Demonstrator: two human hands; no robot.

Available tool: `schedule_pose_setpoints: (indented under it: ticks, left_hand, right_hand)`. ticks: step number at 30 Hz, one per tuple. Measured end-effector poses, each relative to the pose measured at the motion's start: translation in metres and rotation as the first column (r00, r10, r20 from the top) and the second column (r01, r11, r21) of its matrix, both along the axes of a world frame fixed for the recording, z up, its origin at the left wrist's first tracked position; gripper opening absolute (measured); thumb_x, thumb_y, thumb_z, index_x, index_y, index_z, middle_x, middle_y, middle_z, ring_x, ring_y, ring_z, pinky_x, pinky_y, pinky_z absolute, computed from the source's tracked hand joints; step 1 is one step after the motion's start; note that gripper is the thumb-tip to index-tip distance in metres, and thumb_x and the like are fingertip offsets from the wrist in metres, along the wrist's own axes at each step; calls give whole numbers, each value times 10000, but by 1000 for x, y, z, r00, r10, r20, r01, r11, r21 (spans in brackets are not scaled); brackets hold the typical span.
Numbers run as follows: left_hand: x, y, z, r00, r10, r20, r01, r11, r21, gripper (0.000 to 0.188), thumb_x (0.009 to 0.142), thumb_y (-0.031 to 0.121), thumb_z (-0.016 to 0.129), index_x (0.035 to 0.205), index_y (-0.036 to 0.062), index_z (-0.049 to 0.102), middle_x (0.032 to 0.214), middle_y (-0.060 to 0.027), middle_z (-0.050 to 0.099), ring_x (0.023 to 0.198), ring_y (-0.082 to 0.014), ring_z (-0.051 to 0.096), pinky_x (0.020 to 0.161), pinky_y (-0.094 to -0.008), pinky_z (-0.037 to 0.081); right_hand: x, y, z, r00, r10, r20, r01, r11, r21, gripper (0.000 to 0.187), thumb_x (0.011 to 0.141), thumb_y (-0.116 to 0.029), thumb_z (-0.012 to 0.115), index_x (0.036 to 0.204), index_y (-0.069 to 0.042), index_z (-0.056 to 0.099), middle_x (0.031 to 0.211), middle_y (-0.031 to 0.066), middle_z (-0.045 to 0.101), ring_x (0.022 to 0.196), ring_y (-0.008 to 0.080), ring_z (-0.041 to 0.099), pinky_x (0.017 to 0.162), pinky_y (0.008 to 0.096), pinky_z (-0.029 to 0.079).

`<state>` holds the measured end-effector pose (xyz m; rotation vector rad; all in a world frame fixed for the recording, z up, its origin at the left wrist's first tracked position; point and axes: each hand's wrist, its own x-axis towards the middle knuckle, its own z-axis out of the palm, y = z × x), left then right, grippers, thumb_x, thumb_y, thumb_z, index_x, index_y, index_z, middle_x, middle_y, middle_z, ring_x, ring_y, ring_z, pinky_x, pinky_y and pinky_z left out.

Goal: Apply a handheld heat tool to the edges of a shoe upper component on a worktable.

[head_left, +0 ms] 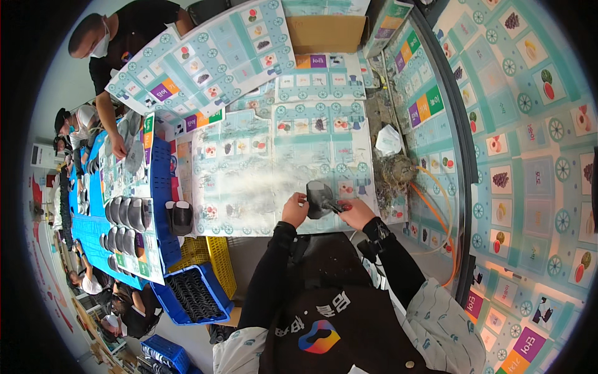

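So a blue crate [167, 305] of curvy black bits sits near left. Left hand [295, 209] is pinching the grey pad [317, 198] by its left edge, over the near side of the sheet-covered table [249, 181]. Right hand [357, 215]'s closed round a small dark tool [335, 206] at the pad's right.

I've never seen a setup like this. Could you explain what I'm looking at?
There is no machine here: these are a person's bare left hand and right hand. The single picture comes from a wide fisheye camera on that person's head, looking down, so straight edges bend. Spread out in front are printed sheets with a whitish patch. The left hand holds a dark shoe-shaped piece; the right holds what looks like a small dark tool at its edge, exact type unclear.
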<state>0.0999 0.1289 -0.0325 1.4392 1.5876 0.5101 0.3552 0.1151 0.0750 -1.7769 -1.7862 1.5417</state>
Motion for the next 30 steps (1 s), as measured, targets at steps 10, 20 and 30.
schedule_pose_setpoints:
  ticks: [10, 20, 30]
  left_hand:
    - [7, -1, 18, 1000, 25, 12, -24, 999, -25, 309, 870, 202, 648, 1117, 17, 638, 963, -149, 721, 888, -321, 699, 786, -418, 544]
    - [16, 3, 19, 1000, -6, 10, 6, 1000, 13, 288, 864, 185, 679, 1098, 25, 624, 944, -137, 706, 831, -294, 690, 746, -405, 542]
    - [26, 5, 31, 999, 16, 31, -15, 999, -31, 337, 813, 205, 767, 1043, 10, 617, 916, -133, 693, 815, -281, 678, 737, -396, 532]
  right_hand:
    - [-3, -15, 5, 1000, 5, 17, -5, 1000, 10, 354, 821, -190, 577, 1124, -45, 691, 964, 243, 684, 934, 432, 634, 796, 467, 498]
    - [-1, -22, -8, 994, 99, 36, -99, 995, 0, 323, 782, -147, 579, 1055, 3, 662, 826, 220, 677, 821, 426, 633, 723, 485, 477]
    - [17, -12, 1, 969, -164, 184, 142, 982, 123, 361, 802, -197, 655, 1117, -22, 676, 941, 200, 711, 894, 416, 658, 765, 465, 509]
